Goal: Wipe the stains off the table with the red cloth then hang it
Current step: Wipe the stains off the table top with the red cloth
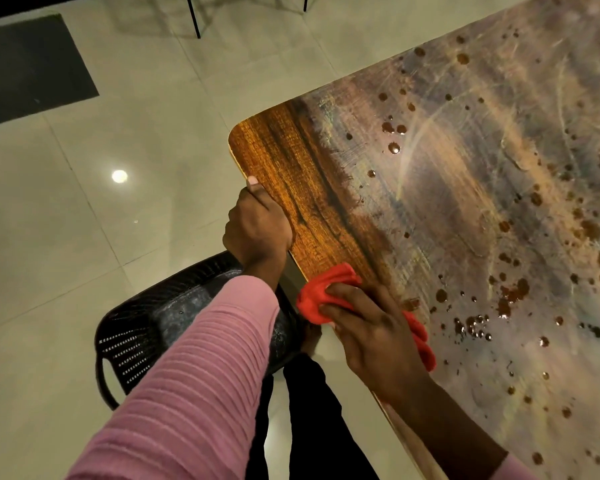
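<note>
A wooden table (291, 161) fills the right of the view, its rounded corner near the middle. Many dark brown stains (510, 296) and droplets dot its glossy surface, mostly right of the hands. The red cloth (321, 292) lies bunched at the table's near edge, pressed flat under my right hand (371, 327). My left hand (257, 226) grips the table's left edge, thumb on top near the corner. Both arms wear pink ribbed sleeves.
A black perforated plastic chair (142, 327) stands below the table edge, under my left arm. Pale glossy floor tiles (84, 237) spread to the left, with a dark mat (32, 67) at top left and thin black furniture legs (194, 15) at the top.
</note>
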Demonstrator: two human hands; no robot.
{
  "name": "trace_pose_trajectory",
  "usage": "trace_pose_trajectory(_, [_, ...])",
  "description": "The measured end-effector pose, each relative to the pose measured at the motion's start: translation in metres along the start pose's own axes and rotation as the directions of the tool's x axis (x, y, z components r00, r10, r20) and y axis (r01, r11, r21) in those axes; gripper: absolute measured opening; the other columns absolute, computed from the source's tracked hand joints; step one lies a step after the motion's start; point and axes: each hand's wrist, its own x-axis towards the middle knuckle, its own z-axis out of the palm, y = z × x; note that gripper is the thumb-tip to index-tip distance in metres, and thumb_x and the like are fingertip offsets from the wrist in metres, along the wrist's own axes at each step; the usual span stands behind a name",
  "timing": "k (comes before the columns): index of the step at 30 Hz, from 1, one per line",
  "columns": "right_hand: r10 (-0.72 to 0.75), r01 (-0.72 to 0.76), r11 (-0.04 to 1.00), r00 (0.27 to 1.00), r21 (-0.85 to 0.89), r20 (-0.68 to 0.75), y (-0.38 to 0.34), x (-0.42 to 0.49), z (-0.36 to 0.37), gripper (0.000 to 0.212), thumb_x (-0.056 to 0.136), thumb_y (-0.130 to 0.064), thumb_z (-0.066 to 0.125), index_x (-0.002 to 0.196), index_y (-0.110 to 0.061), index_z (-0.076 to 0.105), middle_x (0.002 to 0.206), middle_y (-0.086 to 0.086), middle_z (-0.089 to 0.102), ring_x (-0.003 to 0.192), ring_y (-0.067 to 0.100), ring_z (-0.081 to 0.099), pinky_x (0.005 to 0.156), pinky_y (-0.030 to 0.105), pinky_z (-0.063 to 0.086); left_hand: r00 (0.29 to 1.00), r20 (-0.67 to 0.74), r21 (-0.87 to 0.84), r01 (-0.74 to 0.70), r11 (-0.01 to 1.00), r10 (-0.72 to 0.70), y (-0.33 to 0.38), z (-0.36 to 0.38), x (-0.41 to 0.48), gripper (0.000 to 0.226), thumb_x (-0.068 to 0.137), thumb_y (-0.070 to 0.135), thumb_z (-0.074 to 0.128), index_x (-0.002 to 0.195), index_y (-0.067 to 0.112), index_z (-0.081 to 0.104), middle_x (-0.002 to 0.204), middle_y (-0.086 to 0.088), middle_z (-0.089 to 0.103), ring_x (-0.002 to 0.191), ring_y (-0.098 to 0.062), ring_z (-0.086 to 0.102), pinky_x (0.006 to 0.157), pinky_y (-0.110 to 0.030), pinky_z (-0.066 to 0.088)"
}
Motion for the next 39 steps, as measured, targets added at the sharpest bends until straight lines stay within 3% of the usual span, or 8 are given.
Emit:
trace_pose_trajectory(3, [0.003, -0.004, 0.997, 1.0, -0.08, -0.011, 0.02, 0.002, -0.009, 0.024, 0.085, -0.018, 0.062, 0.105, -0.019, 0.074, 0.12, 0.002, 0.065, 0.102, 0.027, 0.055, 0.082, 0.04, 0.049, 1.0, -0.002, 0.016, -0.012, 1.0, 0.012, -0.001, 0.0, 0.001, 0.048, 0.105, 0.036, 0.025, 0.101, 0.008, 0.064, 0.094, -0.011, 0.066, 0.069, -0.021, 0.043, 0.065, -0.031, 0.026])
trace_pose_trajectory(8, [0.311, -0.324, 0.945, 0.934, -0.048, -0.174, 0.03, 0.012, -0.021, 0.025, 0.086, -0.022, 0.061, 0.107, -0.016, 0.072, 0.118, 0.009, 0.065, 0.102, 0.033, 0.052, 0.08, 0.042, 0.048, 1.0, -0.009, 0.018, -0.025, 1.0, 0.025, -0.003, 0.002, 0.002, 0.047, 0.105, 0.036, 0.026, 0.097, 0.009, 0.063, 0.079, -0.002, 0.05, 0.062, -0.017, 0.039, 0.059, -0.028, 0.026])
trace_pose_trajectory(15, [-0.005, 0.005, 1.0, 1.0, 0.002, 0.029, 0.005, -0.026, -0.007, 0.028, 0.08, -0.019, 0.058, 0.104, -0.022, 0.073, 0.12, -0.003, 0.063, 0.101, 0.023, 0.052, 0.081, 0.037, 0.049, 0.998, -0.037, 0.034, -0.051, 0.998, 0.052, -0.003, 0.002, 0.0, 0.049, 0.105, 0.038, 0.023, 0.105, 0.01, 0.063, 0.1, -0.01, 0.068, 0.085, -0.032, 0.062, 0.069, -0.03, 0.03])
trace_pose_trajectory(21, [0.334, -0.333, 0.942, 0.931, 0.033, -0.144, 0.032, -0.012, -0.018, 0.023, 0.086, -0.016, 0.066, 0.108, -0.018, 0.072, 0.118, 0.005, 0.064, 0.105, 0.028, 0.048, 0.079, 0.042, 0.048, 1.0, 0.021, -0.055, -0.015, 0.998, 0.016, -0.013, 0.008, -0.043, 0.047, 0.103, 0.043, 0.023, 0.134, 0.016, 0.047, 0.121, -0.01, 0.063, 0.104, -0.034, 0.06, 0.073, -0.034, 0.033])
trace_pose_trajectory(27, [-0.062, 0.061, 0.995, 0.998, 0.08, 0.001, 0.015, -0.056, -0.014, 0.023, 0.085, -0.022, 0.058, 0.103, -0.026, 0.073, 0.118, -0.008, 0.064, 0.094, 0.024, 0.054, 0.079, 0.035, 0.047, 0.995, 0.071, -0.294, 0.091, 0.951, -0.073, -0.034, 0.028, -0.096, 0.047, 0.103, 0.038, 0.028, 0.14, 0.012, 0.04, 0.134, -0.014, 0.054, 0.118, -0.035, 0.052, 0.096, -0.046, 0.044])
trace_pose_trajectory(33, [0.237, -0.231, 0.971, 0.962, 0.059, -0.135, 0.049, -0.059, -0.025, 0.036, 0.083, -0.015, 0.058, 0.116, -0.02, 0.068, 0.12, -0.001, 0.061, 0.099, 0.025, 0.045, 0.078, 0.04, 0.048, 0.989, 0.088, -0.294, 0.139, 0.946, -0.118, -0.041, 0.04, -0.126, 0.042, 0.103, 0.041, 0.026, 0.128, 0.013, 0.044, 0.124, -0.013, 0.058, 0.11, -0.033, 0.055, 0.09, -0.041, 0.044])
trace_pose_trajectory(36, [0.146, -0.142, 0.989, 0.986, 0.051, -0.086, 0.035, -0.071, -0.018, 0.034, 0.084, -0.022, 0.05, 0.11, -0.019, 0.071, 0.115, -0.002, 0.064, 0.097, 0.025, 0.049, 0.081, 0.035, 0.04, 0.993, 0.039, -0.36, 0.119, 0.925, -0.113, -0.04, 0.048, -0.134, 0.037, 0.104, 0.038, 0.027, 0.126, 0.015, 0.044, 0.116, -0.014, 0.06, 0.101, -0.031, 0.057, 0.082, -0.035, 0.042])
trace_pose_trajectory(39, [-0.006, 0.006, 0.999, 1.0, 0.037, -0.02, 0.024, -0.098, -0.007, 0.028, 0.077, -0.015, 0.067, 0.103, -0.022, 0.073, 0.11, -0.005, 0.064, 0.092, 0.022, 0.05, 0.077, 0.03, 0.038, 0.995, -0.011, -0.493, 0.084, 0.866, -0.103, -0.047, 0.054, -0.13, 0.043, 0.103, 0.039, 0.028, 0.13, 0.012, 0.047, 0.118, -0.016, 0.06, 0.103, -0.032, 0.057, 0.088, -0.04, 0.046])
